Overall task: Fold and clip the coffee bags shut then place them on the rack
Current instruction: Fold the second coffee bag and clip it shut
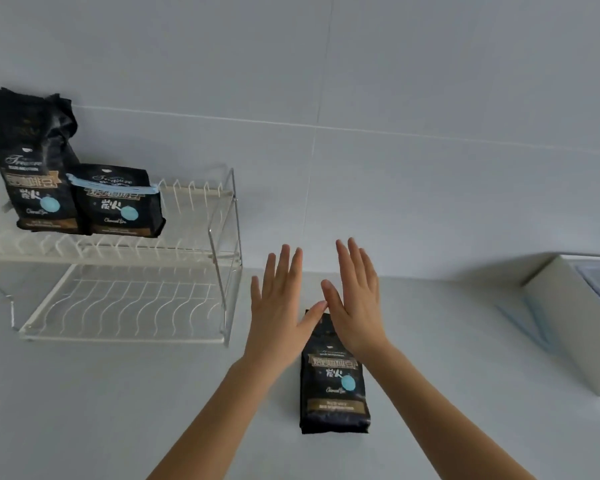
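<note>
A black coffee bag point(333, 386) stands on the white counter in front of me, its top hidden behind my hands. My left hand point(279, 306) and my right hand point(355, 299) are raised flat above it, fingers spread, thumbs nearly touching, holding nothing. A white two-tier wire rack point(222, 258) stands at the left. On its top tier a tall coffee bag point(32, 161) with an unfolded top stands at the far left. Beside it is a shorter folded coffee bag point(118, 202) closed with a light blue clip point(111, 186).
A white box point(575, 323) lies on the counter at the right, with a light blue strip point(530, 323) beside it. The rack's lower tier point(125, 306) holds nothing. A pale tiled wall rises behind the counter.
</note>
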{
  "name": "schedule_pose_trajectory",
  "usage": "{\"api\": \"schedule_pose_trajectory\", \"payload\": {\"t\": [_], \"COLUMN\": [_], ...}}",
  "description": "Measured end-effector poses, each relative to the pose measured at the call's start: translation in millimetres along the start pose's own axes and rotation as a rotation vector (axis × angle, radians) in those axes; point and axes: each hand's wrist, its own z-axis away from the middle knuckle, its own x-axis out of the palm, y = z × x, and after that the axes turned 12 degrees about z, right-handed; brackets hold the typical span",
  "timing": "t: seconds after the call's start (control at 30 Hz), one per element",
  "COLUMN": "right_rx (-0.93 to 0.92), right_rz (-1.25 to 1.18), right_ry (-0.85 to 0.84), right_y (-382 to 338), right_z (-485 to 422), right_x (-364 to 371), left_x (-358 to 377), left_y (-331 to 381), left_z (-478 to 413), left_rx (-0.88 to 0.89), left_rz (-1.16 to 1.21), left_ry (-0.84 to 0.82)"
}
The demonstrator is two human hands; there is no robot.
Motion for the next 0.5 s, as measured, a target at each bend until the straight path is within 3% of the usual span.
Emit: {"api": "schedule_pose_trajectory", "payload": {"t": [0.13,0.27,0.4,0.5], "right_rx": [0.022,-0.074,-0.044,0.092], "right_rz": [0.095,0.144,0.086,-0.010], "right_ry": [-0.134,-0.277,-0.460,-0.673], "right_y": [61,106,142,158], "right_z": [18,42,56,60], "right_x": [-3,5,19,35], "left_x": [60,110,140,153], "left_y": [-1,-26,-39,-40], "left_z": [6,26,46,49], "left_rx": [-0.139,-0.399,-0.677,-0.779], "left_rz": [-0.097,-0.167,0.019,0.256], "left_ry": [-0.089,-0.213,-0.271,-0.176]}}
